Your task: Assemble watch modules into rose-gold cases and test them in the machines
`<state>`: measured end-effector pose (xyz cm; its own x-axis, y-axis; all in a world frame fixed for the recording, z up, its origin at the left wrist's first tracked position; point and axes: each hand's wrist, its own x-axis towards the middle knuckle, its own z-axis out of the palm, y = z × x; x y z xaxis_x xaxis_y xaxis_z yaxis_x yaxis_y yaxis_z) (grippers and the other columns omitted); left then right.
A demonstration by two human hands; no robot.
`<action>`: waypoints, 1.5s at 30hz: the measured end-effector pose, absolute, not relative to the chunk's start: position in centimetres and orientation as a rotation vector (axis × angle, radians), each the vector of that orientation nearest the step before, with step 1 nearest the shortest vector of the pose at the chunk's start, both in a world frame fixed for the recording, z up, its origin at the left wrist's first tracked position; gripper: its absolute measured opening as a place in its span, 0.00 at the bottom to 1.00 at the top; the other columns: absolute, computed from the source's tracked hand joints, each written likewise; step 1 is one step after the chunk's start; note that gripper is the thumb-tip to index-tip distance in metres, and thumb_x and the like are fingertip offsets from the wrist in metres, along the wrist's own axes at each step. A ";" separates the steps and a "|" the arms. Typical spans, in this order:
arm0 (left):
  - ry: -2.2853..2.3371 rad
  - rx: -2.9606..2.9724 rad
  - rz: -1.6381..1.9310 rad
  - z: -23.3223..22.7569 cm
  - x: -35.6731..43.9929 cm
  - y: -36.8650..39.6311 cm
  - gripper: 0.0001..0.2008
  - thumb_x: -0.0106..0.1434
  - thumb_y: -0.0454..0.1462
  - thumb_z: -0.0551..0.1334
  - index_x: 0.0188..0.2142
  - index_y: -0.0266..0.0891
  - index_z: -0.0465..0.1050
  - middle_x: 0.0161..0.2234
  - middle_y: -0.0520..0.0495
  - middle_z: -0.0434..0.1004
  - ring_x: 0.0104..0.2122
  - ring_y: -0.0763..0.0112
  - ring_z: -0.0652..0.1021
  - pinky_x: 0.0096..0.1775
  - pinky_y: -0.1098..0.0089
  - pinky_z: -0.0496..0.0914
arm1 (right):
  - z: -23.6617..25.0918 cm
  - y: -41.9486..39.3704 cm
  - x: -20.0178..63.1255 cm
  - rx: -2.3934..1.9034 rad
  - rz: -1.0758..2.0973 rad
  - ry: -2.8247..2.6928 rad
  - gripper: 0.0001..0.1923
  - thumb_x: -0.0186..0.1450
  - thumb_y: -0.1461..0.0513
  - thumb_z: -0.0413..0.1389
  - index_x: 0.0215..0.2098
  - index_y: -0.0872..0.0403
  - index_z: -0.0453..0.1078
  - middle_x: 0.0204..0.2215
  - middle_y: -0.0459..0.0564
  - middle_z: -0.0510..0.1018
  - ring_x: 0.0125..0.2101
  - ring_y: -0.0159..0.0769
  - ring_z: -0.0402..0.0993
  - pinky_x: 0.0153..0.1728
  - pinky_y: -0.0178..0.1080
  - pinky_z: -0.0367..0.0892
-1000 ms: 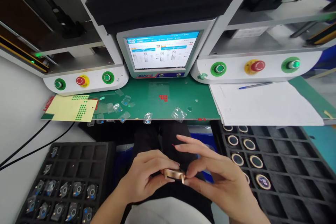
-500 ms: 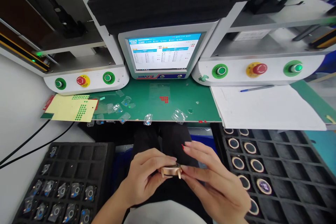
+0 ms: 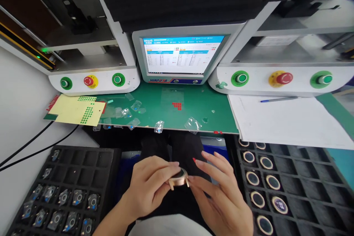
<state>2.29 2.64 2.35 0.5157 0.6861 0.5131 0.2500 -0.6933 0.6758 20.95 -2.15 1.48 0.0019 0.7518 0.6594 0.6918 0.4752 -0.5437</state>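
Observation:
My left hand (image 3: 148, 188) holds a round rose-gold watch case (image 3: 179, 179) with a dark face, low over my lap in the head view. My right hand (image 3: 221, 199) is beside it on the right, fingers spread, with a fingertip touching the case's right edge. A small red sticker (image 3: 194, 160) sits on one right fingertip. To the right lies a black compartment tray (image 3: 301, 188) with several round gold-rimmed watch cases. To the left, another black tray (image 3: 83, 162) holds several small parts in clear wrappers.
A green mat (image 3: 166, 107) covers the bench, with scraps of clear film, red dots (image 3: 177, 105) and a yellow sheet of green dots (image 3: 79, 108). A monitor (image 3: 181, 56) stands between two machines with green and red buttons. White paper (image 3: 287, 118) and a pen (image 3: 278, 99) lie at right.
The watch case has turned from lying edge-on to showing its dark face. My right hand has opened its fingers and dropped lower right. The view has shifted slightly.

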 end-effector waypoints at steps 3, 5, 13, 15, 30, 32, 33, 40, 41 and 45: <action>0.839 2.312 1.152 2.1 2.1 2.6 0.12 0.73 0.34 0.53 0.52 0.38 0.73 0.39 0.41 0.83 0.33 0.66 0.82 0.35 0.69 0.77 | 1.2 -1.8 20.2 -1.215 0.139 -1.677 0.10 0.63 0.70 0.58 0.37 0.50 0.75 0.36 0.52 0.82 0.48 0.47 0.79 0.46 0.51 0.77; 0.965 2.339 1.177 1.8 1.7 2.7 0.12 0.73 0.34 0.55 0.50 0.39 0.74 0.38 0.42 0.84 0.33 0.66 0.82 0.36 0.69 0.77 | 0.8 -1.6 19.5 -1.180 0.185 -1.633 0.10 0.62 0.72 0.59 0.37 0.51 0.75 0.36 0.53 0.81 0.50 0.47 0.78 0.45 0.48 0.78; 1.790 1.524 1.608 -0.8 -2.0 4.4 0.06 0.69 0.36 0.62 0.43 0.38 0.77 0.39 0.48 0.82 0.35 0.70 0.82 0.41 0.72 0.77 | -4.7 1.6 17.0 -1.373 1.319 -1.050 0.08 0.58 0.57 0.65 0.29 0.53 0.75 0.34 0.53 0.81 0.36 0.43 0.81 0.37 0.45 0.78; 1.719 1.506 1.498 -1.3 -2.3 4.3 0.06 0.68 0.37 0.63 0.42 0.39 0.77 0.39 0.48 0.82 0.36 0.70 0.82 0.42 0.73 0.77 | -6.5 3.5 16.2 -1.395 1.495 -0.990 0.18 0.57 0.49 0.65 0.27 0.55 0.72 0.25 0.51 0.78 0.27 0.40 0.79 0.27 0.40 0.76; 1.261 0.765 1.057 -1.6 -1.4 5.5 0.15 0.62 0.46 0.69 0.36 0.36 0.74 0.35 0.43 0.83 0.25 0.74 0.77 0.28 0.76 0.72 | -4.6 6.4 14.3 -1.198 1.842 -0.699 0.33 0.52 0.35 0.59 0.18 0.54 0.61 0.15 0.42 0.65 0.16 0.28 0.68 0.13 0.29 0.65; 1.255 0.756 1.033 -1.5 -1.0 5.3 0.15 0.63 0.46 0.67 0.35 0.35 0.74 0.34 0.43 0.82 0.21 0.79 0.70 0.25 0.79 0.66 | -3.1 5.0 15.3 -1.152 1.891 -0.739 0.32 0.55 0.36 0.59 0.18 0.55 0.62 0.14 0.43 0.66 0.15 0.27 0.67 0.14 0.29 0.65; 1.256 0.758 1.027 -1.5 -0.8 5.1 0.15 0.63 0.46 0.67 0.35 0.34 0.75 0.33 0.43 0.82 0.20 0.81 0.68 0.23 0.80 0.64 | -2.5 4.3 15.8 -1.137 1.910 -0.752 0.32 0.56 0.36 0.59 0.18 0.55 0.61 0.14 0.43 0.65 0.15 0.27 0.67 0.14 0.28 0.65; 1.130 0.729 0.943 -0.8 1.4 4.1 0.17 0.58 0.46 0.71 0.37 0.38 0.70 0.36 0.46 0.83 0.30 0.71 0.79 0.34 0.74 0.74 | -1.1 0.9 16.2 -1.099 2.039 -0.841 0.32 0.62 0.36 0.52 0.21 0.55 0.60 0.13 0.42 0.65 0.12 0.23 0.64 0.14 0.25 0.61; 1.121 0.749 0.925 -0.7 1.7 3.8 0.17 0.59 0.46 0.71 0.37 0.39 0.69 0.36 0.46 0.83 0.31 0.70 0.80 0.36 0.73 0.74 | -1.1 0.6 16.1 -1.100 2.065 -0.858 0.32 0.62 0.36 0.51 0.21 0.55 0.60 0.12 0.41 0.64 0.11 0.23 0.63 0.12 0.25 0.58; 1.172 0.942 0.896 0.0 2.2 2.8 0.18 0.67 0.52 0.61 0.40 0.38 0.72 0.37 0.44 0.83 0.37 0.65 0.81 0.41 0.70 0.74 | -1.0 0.0 16.1 -1.133 2.126 -0.935 0.33 0.62 0.35 0.51 0.21 0.55 0.60 0.12 0.39 0.61 0.09 0.22 0.60 0.09 0.23 0.51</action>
<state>2.17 2.78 -0.04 0.1630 0.9284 -0.3341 -0.0788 0.3498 0.9335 16.05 -0.04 -1.02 -0.4932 0.7287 -0.4751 -0.1420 -0.6063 -0.7825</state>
